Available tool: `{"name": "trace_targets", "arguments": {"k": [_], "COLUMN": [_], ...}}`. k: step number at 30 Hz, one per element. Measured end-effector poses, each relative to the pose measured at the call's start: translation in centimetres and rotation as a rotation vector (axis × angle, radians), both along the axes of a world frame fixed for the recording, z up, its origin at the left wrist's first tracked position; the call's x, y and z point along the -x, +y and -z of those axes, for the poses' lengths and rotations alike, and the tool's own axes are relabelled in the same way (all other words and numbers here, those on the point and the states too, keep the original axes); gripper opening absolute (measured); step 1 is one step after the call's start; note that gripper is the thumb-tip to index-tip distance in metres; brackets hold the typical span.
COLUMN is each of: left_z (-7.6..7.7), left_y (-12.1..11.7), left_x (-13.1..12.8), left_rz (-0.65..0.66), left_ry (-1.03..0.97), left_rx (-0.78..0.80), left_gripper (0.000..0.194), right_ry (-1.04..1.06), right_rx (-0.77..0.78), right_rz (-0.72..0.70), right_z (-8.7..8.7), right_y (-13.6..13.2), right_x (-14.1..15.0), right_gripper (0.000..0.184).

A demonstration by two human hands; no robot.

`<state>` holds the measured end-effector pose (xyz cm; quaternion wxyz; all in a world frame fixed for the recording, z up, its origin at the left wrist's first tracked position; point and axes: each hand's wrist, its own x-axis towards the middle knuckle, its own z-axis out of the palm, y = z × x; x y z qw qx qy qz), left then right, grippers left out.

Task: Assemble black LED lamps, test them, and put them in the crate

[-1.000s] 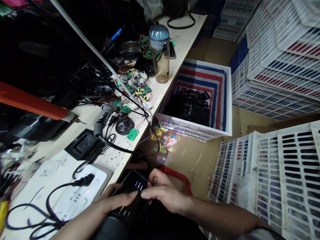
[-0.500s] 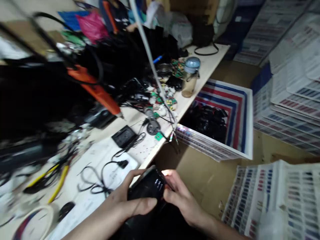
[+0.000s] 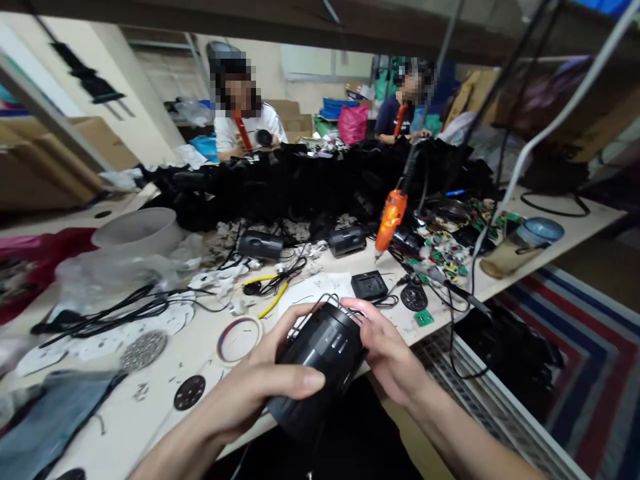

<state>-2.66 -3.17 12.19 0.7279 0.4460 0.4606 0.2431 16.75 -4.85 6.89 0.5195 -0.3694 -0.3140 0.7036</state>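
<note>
My left hand (image 3: 280,377) is wrapped around a black cylindrical plastic housing (image 3: 323,363), its thumb lying along the near side. The housing is tilted over my lap and has small slots near its upper rim. My right hand (image 3: 393,350) grips that rim from the right, fingers curled at the end. A thin dark cable (image 3: 325,298) loops behind the rim; where it ends is hidden. Just beyond the hands lie a square black plastic part (image 3: 369,285) and a round black disc (image 3: 414,297). An orange electric screwdriver (image 3: 391,220) hangs above the bench, tip down.
On the bench (image 3: 165,373) lie a tape roll (image 3: 239,340), yellow-handled pliers (image 3: 274,300), a perforated disc (image 3: 190,393) and green circuit boards (image 3: 423,317). A jar (image 3: 520,247) stands right. A striped crate (image 3: 590,347) holds black parts. Two co-workers (image 3: 250,130) sit beyond a black heap.
The view has swung left from the crates toward the bench and co-workers. Both hands still hold the black housing, which now shows more of its side and the cable behind it.
</note>
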Motion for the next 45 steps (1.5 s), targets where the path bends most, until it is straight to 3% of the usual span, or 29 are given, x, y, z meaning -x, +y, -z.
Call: {"name": "trace_targets", "arguments": {"k": [4,6,9,12,15,17,19,22,23,24,26,28,30,32,35,39,42,45], "left_z": [2.1,3.7,6.1,7.8,8.6,8.8,9.0,9.1,9.1,9.0,8.8,8.5,8.1,7.8,7.5,7.5,7.7,8.1], "left_y": [3.0,4.8,7.1,8.5,9.3,9.7,10.1,10.7,10.9,11.1,11.4,11.5,11.5,11.3,11.1,10.6,9.8,8.8], "left_x": [2.5,3.2,3.6,3.2,2.6,2.3,2.2,2.3,2.3,2.4,2.5,2.6,2.8,2.9,3.0,2.8,2.3,1.7], "left_rz": [-0.128,-0.190,-0.335,-0.380,-0.332,-0.267,-0.184,-0.026,0.026,0.075,0.142,0.154,0.129,0.121,0.177,0.198,0.184,0.185], "left_ry": [-0.214,-0.225,-0.141,-0.037,0.039,0.087,0.149,0.221,0.233,0.240,0.257,0.311,0.391,0.433,0.438,0.462,0.507,0.605], "left_rx": [-0.010,0.044,0.024,0.046,0.032,-0.026,-0.063,-0.103,-0.125,-0.145,-0.176,-0.207,-0.237,-0.276,-0.381,-0.482,-0.568,-0.690], "left_gripper": [0.076,0.073,0.072,0.076,0.074,0.066,0.059,0.051,0.049,0.047,0.048,0.053,0.062,0.065,0.050,0.040,0.040,0.042], "right_ry": [-0.212,-0.430,-0.893,-1.230,-1.279,-1.299,-1.275,-1.137,-1.076,-1.020,-0.933,-0.865,-0.834,-0.830,-0.774,-0.584,-0.421,-0.295], "right_rx": [-0.017,-0.094,-0.334,-0.568,-0.593,-0.591,-0.563,-0.503,-0.489,-0.482,-0.477,-0.461,-0.453,-0.483,-0.580,-0.678,-0.653,-0.579], "right_rz": [-0.108,-0.144,-0.038,-0.043,-0.296,-0.348,-0.124,0.560,0.762,0.910,1.010,0.895,0.741,0.674,0.619,0.358,0.152,0.030], "right_z": [-0.1,0.2,0.9,1.6,1.9,1.9,1.6,1.3,1.2,1.3,1.6,2.1,2.3,2.0,0.5,-1.9,-3.0,-3.6], "right_y": [5.9,8.6,11.3,11.6,10.0,8.7,8.1,8.9,9.6,10.6,12.9,15.1,16.7,17.2,16.1,13.3,11.8,10.9], "right_x": [1.7,1.9,1.2,0.2,-0.6,-1.1,-1.8,-3.5,-4.1,-4.7,-5.9,-6.8,-7.2,-6.8,-4.7,-1.3,0.4,1.6], "right_gripper": [0.057,0.051,0.038,0.018,0.012,0.019,0.020,0.018,0.025,0.037,0.061,0.068,0.056,0.045,0.045,0.060,0.047,0.070]}}
